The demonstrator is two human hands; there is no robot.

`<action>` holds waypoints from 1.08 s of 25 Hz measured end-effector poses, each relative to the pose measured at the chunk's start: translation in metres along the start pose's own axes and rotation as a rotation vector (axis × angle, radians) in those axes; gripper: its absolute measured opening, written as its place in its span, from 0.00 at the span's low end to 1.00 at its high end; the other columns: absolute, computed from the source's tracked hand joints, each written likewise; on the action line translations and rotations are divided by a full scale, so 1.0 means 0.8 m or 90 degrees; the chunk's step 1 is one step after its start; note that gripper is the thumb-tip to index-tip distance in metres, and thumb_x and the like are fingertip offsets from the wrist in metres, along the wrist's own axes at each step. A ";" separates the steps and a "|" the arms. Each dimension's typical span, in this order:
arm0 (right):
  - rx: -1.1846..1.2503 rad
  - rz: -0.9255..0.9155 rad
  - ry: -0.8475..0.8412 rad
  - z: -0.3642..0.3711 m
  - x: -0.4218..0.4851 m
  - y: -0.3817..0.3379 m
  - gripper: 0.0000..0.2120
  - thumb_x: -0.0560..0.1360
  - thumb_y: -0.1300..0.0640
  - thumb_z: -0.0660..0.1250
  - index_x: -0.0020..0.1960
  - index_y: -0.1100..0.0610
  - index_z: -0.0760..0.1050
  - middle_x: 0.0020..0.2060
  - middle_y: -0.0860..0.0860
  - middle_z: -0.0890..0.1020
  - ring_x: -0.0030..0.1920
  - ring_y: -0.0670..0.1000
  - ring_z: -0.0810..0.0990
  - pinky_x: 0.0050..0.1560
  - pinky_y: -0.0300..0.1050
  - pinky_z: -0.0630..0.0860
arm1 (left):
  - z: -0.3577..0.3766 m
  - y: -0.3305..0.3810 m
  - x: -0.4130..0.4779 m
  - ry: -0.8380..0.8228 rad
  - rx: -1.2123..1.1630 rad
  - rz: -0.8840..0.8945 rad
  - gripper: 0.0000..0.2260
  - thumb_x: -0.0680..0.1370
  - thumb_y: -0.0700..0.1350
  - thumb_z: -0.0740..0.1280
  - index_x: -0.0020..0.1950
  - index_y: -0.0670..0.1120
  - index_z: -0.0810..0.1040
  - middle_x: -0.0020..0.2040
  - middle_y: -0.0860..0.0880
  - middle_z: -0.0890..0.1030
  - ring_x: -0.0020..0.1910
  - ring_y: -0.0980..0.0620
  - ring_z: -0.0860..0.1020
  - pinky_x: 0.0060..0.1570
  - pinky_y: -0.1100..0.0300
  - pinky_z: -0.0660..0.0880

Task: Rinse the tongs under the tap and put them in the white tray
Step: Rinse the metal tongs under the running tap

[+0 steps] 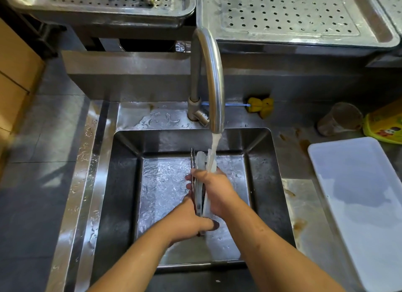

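Metal tongs with pale translucent tips are held upright over the steel sink, tips under the running water from the curved tap. My left hand grips the lower end of the tongs. My right hand wraps around their middle, just below the tips. The water stream hits the tips and my right hand. The white tray lies on the counter to the right of the sink and holds nothing visible.
A yellow sponge brush lies behind the sink. A plastic cup and a yellow-green packet sit behind the white tray. Perforated steel trays stand at the back. The counter right of the sink is stained.
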State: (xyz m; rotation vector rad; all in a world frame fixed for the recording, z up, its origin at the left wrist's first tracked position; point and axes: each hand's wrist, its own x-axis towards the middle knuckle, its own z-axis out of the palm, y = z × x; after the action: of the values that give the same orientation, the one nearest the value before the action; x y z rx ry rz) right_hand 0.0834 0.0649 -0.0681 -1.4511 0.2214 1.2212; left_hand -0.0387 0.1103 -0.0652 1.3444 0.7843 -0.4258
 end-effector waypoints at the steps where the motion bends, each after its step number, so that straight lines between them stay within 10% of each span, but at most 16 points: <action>1: 0.001 -0.008 -0.008 -0.002 -0.001 -0.004 0.11 0.78 0.61 0.73 0.57 0.63 0.77 0.41 0.60 0.86 0.36 0.57 0.84 0.37 0.52 0.82 | -0.003 0.002 0.001 -0.019 -0.027 -0.003 0.27 0.64 0.50 0.77 0.61 0.56 0.74 0.50 0.51 0.86 0.44 0.60 0.85 0.42 0.62 0.82; 5: -0.105 -0.057 -0.022 -0.009 -0.012 -0.015 0.13 0.73 0.59 0.74 0.56 0.58 0.78 0.38 0.58 0.86 0.39 0.62 0.87 0.41 0.59 0.84 | -0.013 0.016 0.011 0.123 -0.279 0.001 0.33 0.66 0.62 0.74 0.70 0.58 0.73 0.54 0.51 0.89 0.50 0.52 0.87 0.50 0.52 0.80; 9: -0.418 -0.135 0.026 -0.014 -0.026 -0.004 0.08 0.73 0.50 0.69 0.50 0.44 0.72 0.37 0.47 0.86 0.34 0.42 0.85 0.29 0.37 0.78 | -0.010 0.047 0.037 0.241 -0.274 0.031 0.31 0.64 0.60 0.79 0.64 0.51 0.78 0.50 0.51 0.90 0.48 0.55 0.89 0.45 0.57 0.81; 13: -0.507 -0.186 0.016 -0.027 -0.042 0.009 0.26 0.69 0.45 0.70 0.63 0.31 0.65 0.47 0.39 0.85 0.46 0.39 0.84 0.40 0.37 0.78 | 0.002 0.061 0.065 0.314 -0.286 -0.034 0.18 0.69 0.54 0.79 0.54 0.49 0.82 0.41 0.50 0.89 0.40 0.52 0.88 0.41 0.57 0.81; 20: -0.591 -0.151 0.011 -0.041 -0.043 0.010 0.38 0.73 0.34 0.63 0.78 0.30 0.47 0.50 0.42 0.85 0.46 0.45 0.86 0.42 0.47 0.81 | 0.016 0.056 0.083 0.341 -0.411 -0.099 0.17 0.75 0.57 0.77 0.57 0.49 0.83 0.49 0.42 0.88 0.46 0.42 0.87 0.41 0.49 0.84; 27: -0.744 -0.281 0.038 -0.032 -0.037 0.011 0.32 0.73 0.45 0.67 0.74 0.43 0.61 0.54 0.50 0.84 0.52 0.57 0.85 0.47 0.52 0.81 | 0.000 0.069 0.073 0.280 -0.567 -0.099 0.07 0.76 0.44 0.76 0.45 0.41 0.87 0.41 0.41 0.87 0.37 0.44 0.86 0.42 0.52 0.83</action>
State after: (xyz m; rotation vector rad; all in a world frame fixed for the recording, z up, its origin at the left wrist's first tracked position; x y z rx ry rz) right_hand 0.0779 0.0269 -0.0561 -2.3422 -0.8803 0.9287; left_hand 0.0395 0.1306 -0.0684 0.5323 1.2537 0.1259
